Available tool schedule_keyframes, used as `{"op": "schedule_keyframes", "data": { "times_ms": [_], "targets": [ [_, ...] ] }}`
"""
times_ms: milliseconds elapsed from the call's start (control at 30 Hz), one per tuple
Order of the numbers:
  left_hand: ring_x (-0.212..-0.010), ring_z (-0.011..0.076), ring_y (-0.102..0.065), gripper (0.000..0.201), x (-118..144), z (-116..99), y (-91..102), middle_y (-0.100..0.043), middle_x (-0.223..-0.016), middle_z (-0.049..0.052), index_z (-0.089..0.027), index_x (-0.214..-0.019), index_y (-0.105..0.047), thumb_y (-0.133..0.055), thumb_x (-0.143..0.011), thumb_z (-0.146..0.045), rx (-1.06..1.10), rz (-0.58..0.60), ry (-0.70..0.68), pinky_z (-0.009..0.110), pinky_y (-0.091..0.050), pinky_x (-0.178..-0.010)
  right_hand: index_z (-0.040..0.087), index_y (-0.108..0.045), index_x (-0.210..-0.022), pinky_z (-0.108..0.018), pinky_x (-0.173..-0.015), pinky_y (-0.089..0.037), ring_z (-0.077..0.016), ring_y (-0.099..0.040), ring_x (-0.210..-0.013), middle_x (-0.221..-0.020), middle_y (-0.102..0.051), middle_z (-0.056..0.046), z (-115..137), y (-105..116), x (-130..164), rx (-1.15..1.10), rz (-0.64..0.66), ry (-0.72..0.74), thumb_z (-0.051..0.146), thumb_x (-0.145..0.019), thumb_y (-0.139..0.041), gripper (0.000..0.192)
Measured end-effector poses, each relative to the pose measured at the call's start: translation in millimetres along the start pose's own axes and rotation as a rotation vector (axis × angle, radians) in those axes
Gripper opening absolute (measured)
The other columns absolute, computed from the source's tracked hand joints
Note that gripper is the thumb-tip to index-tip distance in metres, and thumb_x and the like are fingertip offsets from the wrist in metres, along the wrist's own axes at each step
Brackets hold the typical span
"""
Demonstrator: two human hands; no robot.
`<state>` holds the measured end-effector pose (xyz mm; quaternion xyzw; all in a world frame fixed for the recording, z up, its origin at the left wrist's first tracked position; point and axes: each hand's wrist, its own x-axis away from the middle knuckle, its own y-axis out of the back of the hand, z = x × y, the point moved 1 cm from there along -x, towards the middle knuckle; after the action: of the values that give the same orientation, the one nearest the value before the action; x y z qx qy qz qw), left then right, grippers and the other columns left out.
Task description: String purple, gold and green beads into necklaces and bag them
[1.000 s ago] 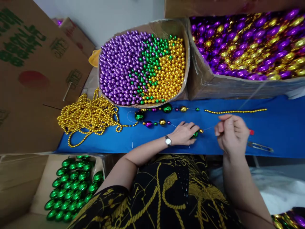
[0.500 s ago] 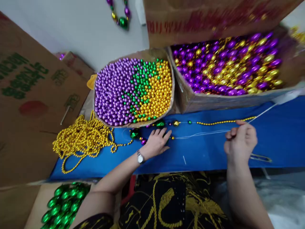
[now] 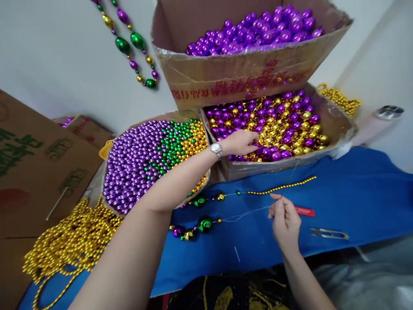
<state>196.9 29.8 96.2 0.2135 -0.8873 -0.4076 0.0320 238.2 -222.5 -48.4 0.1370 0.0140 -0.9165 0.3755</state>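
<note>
My left hand (image 3: pixel 241 142) reaches over the front of a cardboard box of purple and gold beads (image 3: pixel 274 120). Its fingers are curled together among the beads; what they hold is hidden. My right hand (image 3: pixel 285 219) pinches a thin thread (image 3: pixel 245 212) above the blue cloth, and a fine dark line, perhaps a needle, rises from its fingertips. The thread runs left to a small gold bead and a large green bead (image 3: pixel 204 224), part of a strung row of mixed beads. Behind it lies a second strand (image 3: pixel 220 197) ending in a chain of small gold beads (image 3: pixel 280 188).
Thread snips (image 3: pixel 329 234) and a red tag (image 3: pixel 305 211) lie right on the blue cloth (image 3: pixel 226 275). A box of small purple, green and gold beads (image 3: pixel 132 159) stands left, beside heaped gold chains (image 3: pixel 77 241). Purple beads (image 3: pixel 251 34) fill an upper box. A finished-looking necklace (image 3: pixel 137 41) hangs behind.
My left hand has lifted off the strung beads on the cloth and moved up and right into the purple-and-gold bead box. My right hand still grips the thread. The view has shifted, showing the upper box.
</note>
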Motion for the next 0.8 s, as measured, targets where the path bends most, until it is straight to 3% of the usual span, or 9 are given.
{"op": "schedule_keyframes", "data": {
  "times_ms": [100, 200, 267, 333, 400, 467, 567, 667, 800],
  "targets": [
    [-0.07, 0.0181, -0.052, 0.022, -32, -1, -27.2, -0.059, -0.07, 0.003, -0.019, -0.076, -0.07, -0.071, -0.058, -0.007, 0.003, 0.19, -0.105, 0.036, -0.043, -0.082, 0.019, -0.063, -0.106, -0.022, -0.051, -0.044, -0.0083, -0.051, -0.053, -0.061, -0.049, 0.005, 2, 0, -1, 0.001, 0.008, 0.012, 0.033, -0.099, -0.045, 0.024],
    [-0.075, 0.0206, -0.054, 0.018, -39, -2, -41.7, -0.062, -0.078, 0.008, -0.017, -0.07, -0.069, -0.067, -0.057, -0.004, -0.201, 0.28, -0.123, 0.037, -0.045, -0.079, 0.019, -0.063, -0.106, -0.022, -0.052, -0.044, -0.0079, -0.052, -0.053, -0.061, -0.049, 0.005, 3, 0, -1, 0.008, 0.022, 0.021, 0.032, -0.099, -0.045, 0.024],
    [-0.08, 0.0229, -0.056, 0.022, -37, 1, -36.3, -0.064, -0.085, 0.011, -0.014, -0.077, -0.071, -0.064, -0.059, -0.003, -0.392, 0.298, -0.066, 0.039, -0.046, -0.078, 0.019, -0.063, -0.107, -0.021, -0.053, -0.045, -0.0078, -0.052, -0.054, -0.062, -0.05, 0.004, 3, 0, 0, 0.023, 0.032, 0.017, 0.032, -0.099, -0.045, 0.024],
    [-0.085, 0.0251, -0.059, 0.029, -30, 5, -21.1, -0.065, -0.091, 0.014, -0.013, -0.087, -0.072, -0.061, -0.063, -0.003, -0.55, 0.318, 0.003, 0.041, -0.046, -0.08, 0.019, -0.063, -0.107, -0.021, -0.054, -0.045, -0.0078, -0.053, -0.054, -0.061, -0.05, 0.004, 1, 0, 1, 0.043, 0.036, 0.006, 0.032, -0.099, -0.045, 0.024],
    [-0.089, 0.026, -0.06, 0.03, -20, 7, -1.9, -0.066, -0.092, 0.014, -0.012, -0.093, -0.072, -0.06, -0.067, -0.005, -0.594, 0.266, 0.041, 0.042, -0.046, -0.083, 0.02, -0.063, -0.109, -0.021, -0.054, -0.045, -0.0081, -0.053, -0.054, -0.06, -0.051, 0.005, -1, 0, 3, 0.059, 0.043, -0.004, 0.033, -0.099, -0.044, 0.025],
    [-0.089, 0.0235, -0.06, 0.025, -3, 4, 14.0, -0.067, -0.093, 0.013, -0.013, -0.095, -0.071, -0.062, -0.072, -0.011, -0.418, 0.129, 0.019, 0.041, -0.046, -0.085, 0.02, -0.063, -0.111, -0.021, -0.053, -0.045, -0.0086, -0.054, -0.053, -0.06, -0.053, 0.005, -1, 0, 5, 0.094, 0.067, -0.001, 0.033, -0.099, -0.044, 0.026],
    [-0.084, 0.0155, -0.061, 0.025, 38, -6, 21.4, -0.066, -0.099, 0.008, -0.017, -0.107, -0.068, -0.061, -0.084, -0.027, 0.211, -0.082, -0.006, 0.032, -0.05, -0.08, 0.021, -0.064, -0.114, -0.022, -0.053, -0.046, -0.0095, -0.056, -0.052, -0.061, -0.057, 0.004, 5, -1, 7, 0.218, 0.134, 0.069, 0.031, -0.098, -0.046, 0.026],
    [-0.08, 0.0121, -0.065, 0.028, 90, -15, 10.1, -0.065, -0.103, 0.005, -0.02, -0.112, -0.064, -0.06, -0.088, -0.035, 0.761, -0.22, 0.094, 0.026, -0.053, -0.073, 0.02, -0.066, -0.111, -0.023, -0.059, -0.051, -0.0113, -0.063, -0.057, -0.069, -0.066, 0.0, 15, -4, 9, 0.323, 0.179, 0.199, 0.028, -0.098, -0.046, 0.026],
    [-0.083, 0.0149, -0.07, 0.029, 148, -20, -13.7, -0.066, -0.098, 0.003, -0.021, -0.111, -0.062, -0.067, -0.084, -0.031, 1.127, -0.363, 0.236, 0.027, -0.057, -0.075, 0.018, -0.066, -0.111, -0.023, -0.074, -0.056, -0.0138, -0.072, -0.078, -0.096, -0.075, -0.005, 24, -13, 18, 0.379, 0.248, 0.38, 0.021, -0.096, -0.048, 0.023]
  ]
}}
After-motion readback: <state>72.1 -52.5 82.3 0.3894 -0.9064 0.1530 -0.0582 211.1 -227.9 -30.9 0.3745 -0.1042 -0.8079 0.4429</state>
